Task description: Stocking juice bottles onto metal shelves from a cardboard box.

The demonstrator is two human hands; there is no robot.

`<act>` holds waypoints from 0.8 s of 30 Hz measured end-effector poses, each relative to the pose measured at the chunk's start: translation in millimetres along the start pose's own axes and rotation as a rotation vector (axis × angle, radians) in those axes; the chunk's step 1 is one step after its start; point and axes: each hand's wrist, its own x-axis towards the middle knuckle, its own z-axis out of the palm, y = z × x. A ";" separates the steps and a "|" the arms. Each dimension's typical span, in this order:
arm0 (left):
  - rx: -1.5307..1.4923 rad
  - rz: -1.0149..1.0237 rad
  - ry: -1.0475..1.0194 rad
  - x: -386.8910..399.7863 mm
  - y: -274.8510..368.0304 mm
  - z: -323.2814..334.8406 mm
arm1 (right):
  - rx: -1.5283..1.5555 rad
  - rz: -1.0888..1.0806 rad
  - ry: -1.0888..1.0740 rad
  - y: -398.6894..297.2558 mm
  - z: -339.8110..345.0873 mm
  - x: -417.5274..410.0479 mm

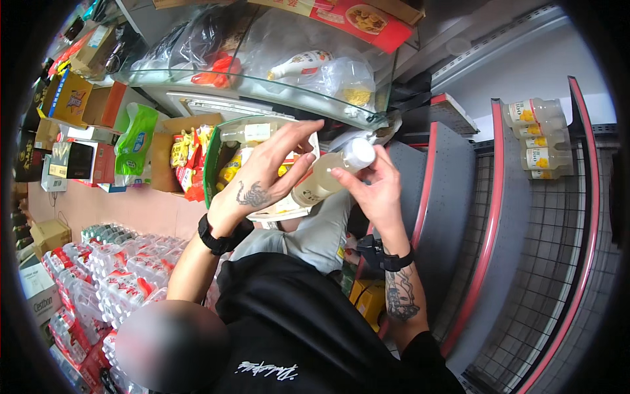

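Note:
My right hand (376, 189) grips a clear plastic bottle (319, 178) near its white cap, with the thumb on one side and the fingers on the other. The bottle holds a pale, cloudy liquid and tilts over an open green-and-white box (211, 165). My left hand (268, 175) hovers beside the bottle with its fingers spread and nothing in its grasp. Whether it touches the bottle I cannot tell. Inside the box lie another pale bottle (256, 132) and a yellow-labelled item (231, 170), partly covered by my left hand.
Grey shelves with red edges (485, 226) rise on the right; several similar bottles (539, 158) stand in a row there. A glass display case (315, 96) is ahead. An open carton of snack packets (189, 157) stands left of the box. Shrink-wrapped bottle packs (123, 285) fill the lower left.

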 end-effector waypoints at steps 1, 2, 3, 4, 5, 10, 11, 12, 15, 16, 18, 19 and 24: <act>-0.053 -0.057 -0.052 -0.7 -7.0 3.5 | 0.126 0.061 0.046 -2.1 -4.4 0.2; -0.148 -0.126 -0.120 -1.8 -13.3 11.2 | 0.131 0.114 0.076 -5.0 -11.7 1.1; -0.260 -0.183 -0.184 -4.9 -17.6 20.8 | 0.162 0.124 0.085 -7.9 -16.8 1.1; -0.294 -0.229 -0.261 -7.9 -20.9 30.9 | 0.193 0.143 0.108 -11.0 -22.8 0.7; -0.360 -0.260 -0.301 -10.7 -21.1 46.0 | 0.226 0.149 0.126 -13.9 -29.2 0.5; -0.439 -0.265 -0.320 -17.4 -11.6 80.4 | 0.190 0.267 0.119 -24.1 -60.4 -0.3; -0.442 -0.207 -0.317 -15.0 -9.0 81.1 | 0.243 0.266 0.100 -27.5 -67.2 -2.3; -0.485 -0.224 -0.334 -11.1 -6.1 82.2 | 0.285 0.279 0.098 -32.0 -74.3 -5.0; -0.425 -0.143 -0.349 -0.3 5.4 84.8 | 0.250 0.327 0.105 -49.0 -100.8 -8.2; -0.480 -0.160 -0.313 2.3 11.0 91.2 | 0.273 0.216 0.128 -56.5 -104.7 -12.5; -0.521 -0.123 -0.199 7.5 21.2 104.6 | 0.145 0.127 0.174 -74.4 -128.7 -10.6; -0.681 -0.229 -0.203 6.4 26.0 105.3 | 0.095 0.088 0.215 -83.6 -139.4 -10.1; -0.641 -0.253 -0.160 9.9 15.9 95.6 | 0.002 -0.080 0.635 -120.1 -214.3 13.3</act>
